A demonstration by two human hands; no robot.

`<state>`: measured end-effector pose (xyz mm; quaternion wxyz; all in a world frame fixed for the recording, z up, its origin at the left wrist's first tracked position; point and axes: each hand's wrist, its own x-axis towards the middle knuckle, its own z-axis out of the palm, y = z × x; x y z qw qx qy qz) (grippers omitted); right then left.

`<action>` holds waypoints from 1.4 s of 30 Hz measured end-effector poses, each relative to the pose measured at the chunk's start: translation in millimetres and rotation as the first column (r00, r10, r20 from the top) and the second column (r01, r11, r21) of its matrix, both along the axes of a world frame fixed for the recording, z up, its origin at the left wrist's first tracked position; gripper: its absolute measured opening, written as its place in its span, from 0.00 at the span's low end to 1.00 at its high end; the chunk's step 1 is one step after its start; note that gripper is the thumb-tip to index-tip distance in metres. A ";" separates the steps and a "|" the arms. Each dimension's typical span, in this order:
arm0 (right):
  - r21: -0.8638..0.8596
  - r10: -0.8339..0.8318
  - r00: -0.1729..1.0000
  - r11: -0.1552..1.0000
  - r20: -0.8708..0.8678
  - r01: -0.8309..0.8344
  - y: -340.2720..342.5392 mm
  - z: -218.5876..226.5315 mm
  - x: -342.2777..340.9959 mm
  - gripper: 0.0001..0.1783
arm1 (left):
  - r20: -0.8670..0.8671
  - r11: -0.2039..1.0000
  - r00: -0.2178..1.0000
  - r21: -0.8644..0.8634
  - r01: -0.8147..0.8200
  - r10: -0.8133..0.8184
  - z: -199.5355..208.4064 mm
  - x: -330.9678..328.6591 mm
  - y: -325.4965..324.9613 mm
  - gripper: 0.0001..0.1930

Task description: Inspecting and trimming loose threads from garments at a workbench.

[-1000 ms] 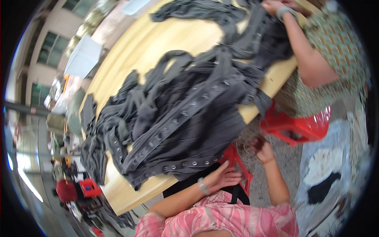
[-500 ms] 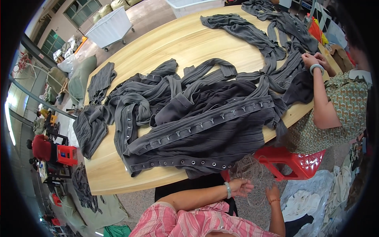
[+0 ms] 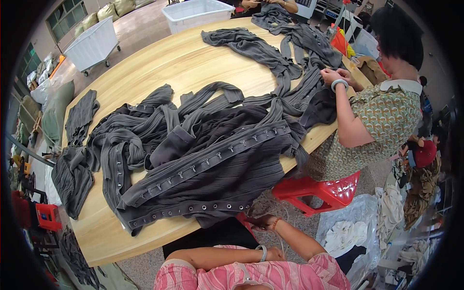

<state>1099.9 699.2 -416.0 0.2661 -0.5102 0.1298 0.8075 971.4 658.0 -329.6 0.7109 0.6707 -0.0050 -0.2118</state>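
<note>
The large charcoal ribbed garment (image 3: 227,171) lies at the table's near edge, with a strip of metal hooks and a row of metal eyelets showing. Below that edge, my right hand (image 3: 263,223) has its fingers bent together; what they hold is hidden. Close to my body, my left hand (image 3: 275,253) is curled closed, its contents out of sight. Pale thin cord (image 3: 284,212) hangs in loops beside my right hand and runs down near my left. Neither hand touches the garment. Black cloth (image 3: 212,238) lies across my lap.
More grey garments spread over the wooden table (image 3: 145,60). At right, a co-worker (image 3: 382,123) handles grey fabric beside a red stool (image 3: 324,193). White bins (image 3: 195,14) stand beyond the table. Pale cloth lies on plastic sheeting (image 3: 357,212) on the floor.
My left hand has drawn back toward my body and its spread fingers have curled. My right hand has moved forward and left, toward the table edge. The view has shifted right.
</note>
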 end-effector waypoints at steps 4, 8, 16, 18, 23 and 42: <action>0.097 0.049 0.998 0.994 -0.026 -0.046 -13.2 -3.6 21.6 0.12 | 0.059 0.974 0.978 0.118 0.192 -0.199 10.6 3.9 -2.4 0.15; 0.329 0.187 0.879 0.877 0.438 -0.351 -15.4 78.7 35.9 0.12 | -0.261 0.973 0.964 -0.207 -0.102 0.046 -1.9 -5.2 -5.0 0.22; 0.548 0.146 0.944 0.783 0.297 -0.293 -61.1 181.7 74.8 0.41 | -0.553 0.522 0.503 -0.139 -0.842 0.664 84.4 -15.4 74.4 0.46; 0.517 0.205 0.898 0.758 0.388 -0.397 -65.8 200.8 68.3 0.38 | -0.430 0.490 0.597 -0.341 -0.802 0.678 85.3 -15.7 77.8 0.42; 0.154 0.092 0.210 0.414 0.973 -0.897 -64.7 242.9 42.0 0.25 | -0.210 0.538 0.619 -0.338 -0.772 0.757 90.1 -27.2 70.4 0.15; -0.203 -0.141 -0.194 -0.055 0.971 -0.978 113.4 375.1 -26.9 0.18 | 0.516 -0.267 0.554 0.841 -0.470 0.653 162.1 -209.1 243.7 0.38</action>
